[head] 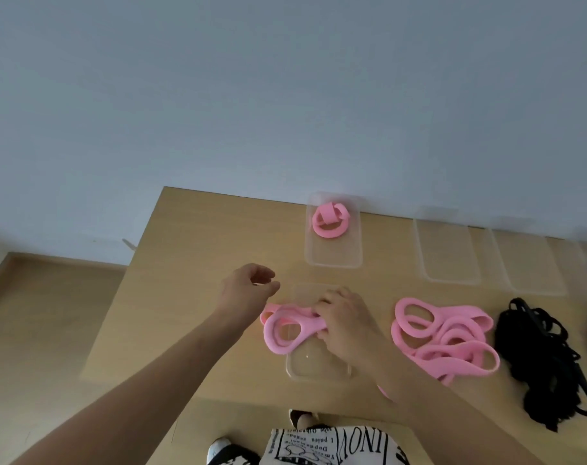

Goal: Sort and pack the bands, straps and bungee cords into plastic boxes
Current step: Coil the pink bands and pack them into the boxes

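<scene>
1. Left hand (248,288): forearm enters from the lower left of the frame and reaches to the centre. Hand hovers above the counter (191,250), fingers loosely curled, holding nothing.
2. Right hand (347,325): arm enters from the lower right, palm down, over the near clear plastic box (313,365). Its fingers are curled round a pink band (285,330) and pinch it at the box's far end.
3. The held band loops out to the left of the right hand, lying across the near box's left rim.
4. Far clear plastic box (334,255), centre of the frame at the counter's back edge: one coiled pink band (329,223) lies inside, at its far end.
5. Pile of loose pink bands (446,337), right of the near box, on the counter.
6. Heap of black cords (543,357), right edge of the frame, beside the pink pile.
7. Two more clear boxes (449,253), upper right of the counter; contents cannot be made out.
</scene>
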Demonstrator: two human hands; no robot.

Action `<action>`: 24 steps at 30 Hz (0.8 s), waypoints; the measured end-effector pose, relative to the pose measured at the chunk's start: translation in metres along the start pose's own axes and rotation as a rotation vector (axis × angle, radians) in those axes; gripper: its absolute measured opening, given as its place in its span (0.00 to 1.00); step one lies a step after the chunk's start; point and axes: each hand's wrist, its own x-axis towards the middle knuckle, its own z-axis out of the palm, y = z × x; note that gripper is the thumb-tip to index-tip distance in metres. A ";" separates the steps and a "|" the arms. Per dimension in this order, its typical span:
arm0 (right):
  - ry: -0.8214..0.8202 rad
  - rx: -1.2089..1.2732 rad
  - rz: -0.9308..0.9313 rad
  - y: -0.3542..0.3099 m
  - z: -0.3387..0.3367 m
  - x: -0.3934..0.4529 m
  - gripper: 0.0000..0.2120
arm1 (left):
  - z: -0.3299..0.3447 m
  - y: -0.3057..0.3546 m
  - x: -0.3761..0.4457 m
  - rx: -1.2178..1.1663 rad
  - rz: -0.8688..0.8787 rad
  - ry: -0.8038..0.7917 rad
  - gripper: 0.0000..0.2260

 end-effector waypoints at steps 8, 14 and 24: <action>0.181 0.207 0.045 -0.020 -0.013 -0.019 0.17 | -0.030 0.004 -0.028 -0.016 0.099 -0.074 0.08; 0.385 0.698 0.127 -0.061 -0.075 -0.046 0.12 | -0.050 0.015 -0.062 -0.063 0.202 -0.161 0.13; 0.651 1.229 0.048 -0.145 -0.180 -0.108 0.08 | -0.110 0.081 -0.142 -0.498 0.266 -0.498 0.23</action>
